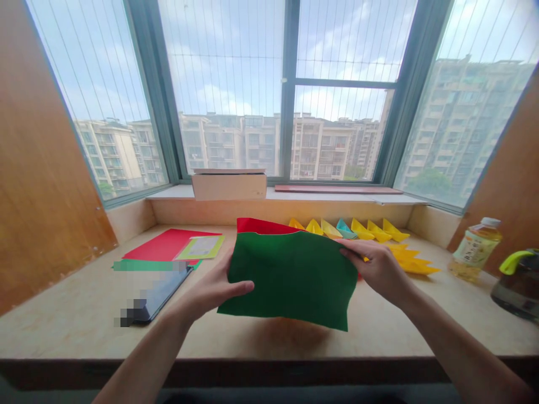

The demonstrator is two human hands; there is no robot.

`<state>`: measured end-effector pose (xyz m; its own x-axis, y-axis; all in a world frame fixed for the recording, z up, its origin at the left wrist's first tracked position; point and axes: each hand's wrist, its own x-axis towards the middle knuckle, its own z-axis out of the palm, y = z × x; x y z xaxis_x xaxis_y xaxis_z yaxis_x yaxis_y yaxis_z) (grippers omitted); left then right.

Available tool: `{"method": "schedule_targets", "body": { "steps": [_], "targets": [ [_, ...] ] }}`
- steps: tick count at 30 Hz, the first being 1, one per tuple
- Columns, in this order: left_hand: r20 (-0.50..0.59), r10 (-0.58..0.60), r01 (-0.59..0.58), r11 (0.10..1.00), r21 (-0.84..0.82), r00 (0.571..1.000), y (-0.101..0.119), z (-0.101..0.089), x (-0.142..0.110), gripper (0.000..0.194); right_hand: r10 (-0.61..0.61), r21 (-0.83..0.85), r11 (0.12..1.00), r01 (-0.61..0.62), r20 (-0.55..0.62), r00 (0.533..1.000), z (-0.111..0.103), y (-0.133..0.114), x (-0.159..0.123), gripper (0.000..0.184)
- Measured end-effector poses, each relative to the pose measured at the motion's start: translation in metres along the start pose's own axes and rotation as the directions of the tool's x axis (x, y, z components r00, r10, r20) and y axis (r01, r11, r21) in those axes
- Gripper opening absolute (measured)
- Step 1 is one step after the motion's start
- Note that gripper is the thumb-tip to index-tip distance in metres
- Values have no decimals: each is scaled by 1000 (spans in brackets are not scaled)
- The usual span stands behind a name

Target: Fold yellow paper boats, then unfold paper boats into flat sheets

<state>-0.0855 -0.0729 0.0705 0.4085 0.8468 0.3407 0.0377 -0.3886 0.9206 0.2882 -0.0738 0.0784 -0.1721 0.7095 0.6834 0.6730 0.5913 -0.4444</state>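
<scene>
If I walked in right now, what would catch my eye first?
Probably the dark green sheet, held up at the center between the left hand and right hand, with a red sheet showing behind its top edge. Next, the row of folded paper shapes at the back right, mostly yellow with one blue among them.

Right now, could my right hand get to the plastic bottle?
Probably yes, once the right hand lets go of the green sheet. The plastic bottle stands upright farther right; only low yellow folded papers seem to lie between, and the raised hand could likely pass over them.
</scene>
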Motion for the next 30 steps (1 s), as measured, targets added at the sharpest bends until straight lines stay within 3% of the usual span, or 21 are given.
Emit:
{"method": "schedule_targets", "body": {
  "steps": [2, 4, 11, 13, 16, 19, 22, 25, 30],
  "targets": [
    [-207, 5, 10, 998, 70, 978, -7, 9, 4, 63, -5, -1, 1000, 5, -21, 1000, 3, -5, -2, 29],
    [-346, 24, 12, 995, 100, 938, -17, 14, 5, 48, 18, 17, 1000, -18, -11, 1000, 5, -7, -6, 31],
    [-535, 119, 17, 970, 243, 836, -46, 24, -13, 26, 259, 80, 962, -261, 35, 965, 2, 7, -16, 49],
    [-543, 102, 34, 971, 235, 834, -49, 26, -19, 25, 301, 225, 922, -316, 100, 948, 5, 12, -17, 58],
    [-496, 11, 83, 982, 167, 868, -53, 28, -23, 26, 301, 488, 794, -364, 205, 931, 13, 17, -21, 68],
    [-436, -43, 91, 992, 90, 899, -59, 25, -24, 27, 308, 643, 668, -374, 219, 926, 22, 16, -26, 70],
    [-396, -51, 86, 994, 69, 917, -64, 22, -26, 27, 325, 701, 604, -379, 218, 920, 27, 12, -29, 80],
    [-354, -90, 118, 991, 58, 931, -66, 20, -28, 27, 324, 704, 593, -392, 237, 916, 29, 12, -29, 101],
    [-430, -92, 136, 988, 72, 898, -66, 20, -32, 30, 299, 708, 549, -444, 329, 895, 27, 22, -30, 119]
  ]
}}
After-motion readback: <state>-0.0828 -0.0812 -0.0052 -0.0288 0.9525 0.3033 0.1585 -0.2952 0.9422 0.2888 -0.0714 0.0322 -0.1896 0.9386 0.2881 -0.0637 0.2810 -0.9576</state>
